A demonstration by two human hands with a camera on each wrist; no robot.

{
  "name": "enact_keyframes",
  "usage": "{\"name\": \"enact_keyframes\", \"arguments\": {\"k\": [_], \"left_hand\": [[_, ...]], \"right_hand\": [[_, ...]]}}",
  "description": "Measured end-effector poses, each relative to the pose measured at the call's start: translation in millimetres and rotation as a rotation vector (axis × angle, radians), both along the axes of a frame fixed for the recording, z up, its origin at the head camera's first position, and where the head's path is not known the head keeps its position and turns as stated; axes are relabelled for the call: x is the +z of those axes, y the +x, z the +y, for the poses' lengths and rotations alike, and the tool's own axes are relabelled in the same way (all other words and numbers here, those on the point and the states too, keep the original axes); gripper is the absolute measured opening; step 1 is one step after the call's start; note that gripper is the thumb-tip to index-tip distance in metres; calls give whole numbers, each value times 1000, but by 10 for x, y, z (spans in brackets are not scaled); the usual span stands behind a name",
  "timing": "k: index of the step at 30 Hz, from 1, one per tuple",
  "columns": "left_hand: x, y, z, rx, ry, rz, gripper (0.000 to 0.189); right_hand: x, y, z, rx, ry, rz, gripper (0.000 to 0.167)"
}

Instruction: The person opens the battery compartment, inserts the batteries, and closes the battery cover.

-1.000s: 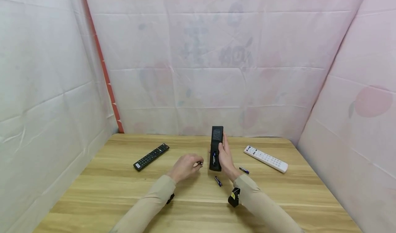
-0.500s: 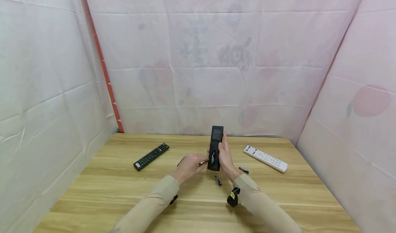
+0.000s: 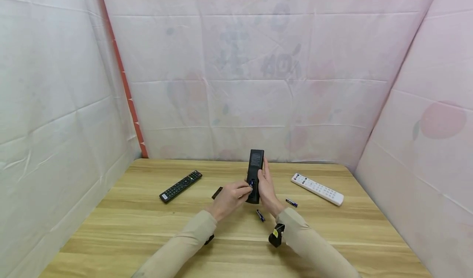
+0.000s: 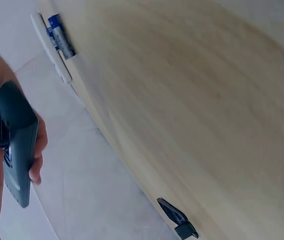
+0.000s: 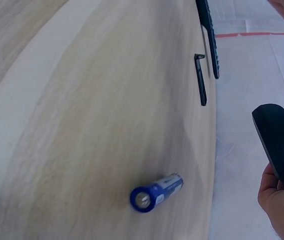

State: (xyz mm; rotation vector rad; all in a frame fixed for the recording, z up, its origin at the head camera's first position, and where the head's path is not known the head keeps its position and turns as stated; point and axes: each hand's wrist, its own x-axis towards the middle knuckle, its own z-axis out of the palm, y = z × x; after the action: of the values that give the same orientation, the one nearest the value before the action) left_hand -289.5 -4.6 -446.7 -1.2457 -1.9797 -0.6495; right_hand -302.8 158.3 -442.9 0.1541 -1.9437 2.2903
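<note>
My right hand (image 3: 269,191) holds a black remote control (image 3: 256,161) upright above the table, its back toward me and the thumb along its edge. The battery compartment in its lower back is uncovered, and some blue shows in it. My left hand (image 3: 230,196) is at that compartment, thumb and fingertips pinching a small dark battery (image 4: 1,144), mostly hidden by the fingers. Two blue-and-silver batteries lie on the table, one below the remote (image 3: 260,215) and another battery (image 3: 291,203) to the right of my right wrist. Beside my left hand lies a small black battery cover (image 3: 217,192).
A second black remote control (image 3: 180,186) lies button side up at the left of the wooden table (image 3: 111,228). At the right lies a white remote control (image 3: 318,189). Fabric walls (image 3: 244,105) stand behind the table and on both sides.
My left hand has moved right with the battery, from beside the black remote control to its open compartment. The remote has shifted slightly left. The battery cover has come into sight behind the left hand.
</note>
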Motion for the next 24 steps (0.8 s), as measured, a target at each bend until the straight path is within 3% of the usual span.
{"name": "enact_keyframes", "arguments": {"k": [8,16,24], "left_hand": [[-31,30,9,14,-124,78,24],[-59,1,7,52,-209,95,29],[-108,-8,8,56,-199,79,26]], "right_hand": [[14,18,-63,20,-52,-36,52],[25,24,-48,14,-44,-35,52],[10,49,-25,27,19,-2,54]]}}
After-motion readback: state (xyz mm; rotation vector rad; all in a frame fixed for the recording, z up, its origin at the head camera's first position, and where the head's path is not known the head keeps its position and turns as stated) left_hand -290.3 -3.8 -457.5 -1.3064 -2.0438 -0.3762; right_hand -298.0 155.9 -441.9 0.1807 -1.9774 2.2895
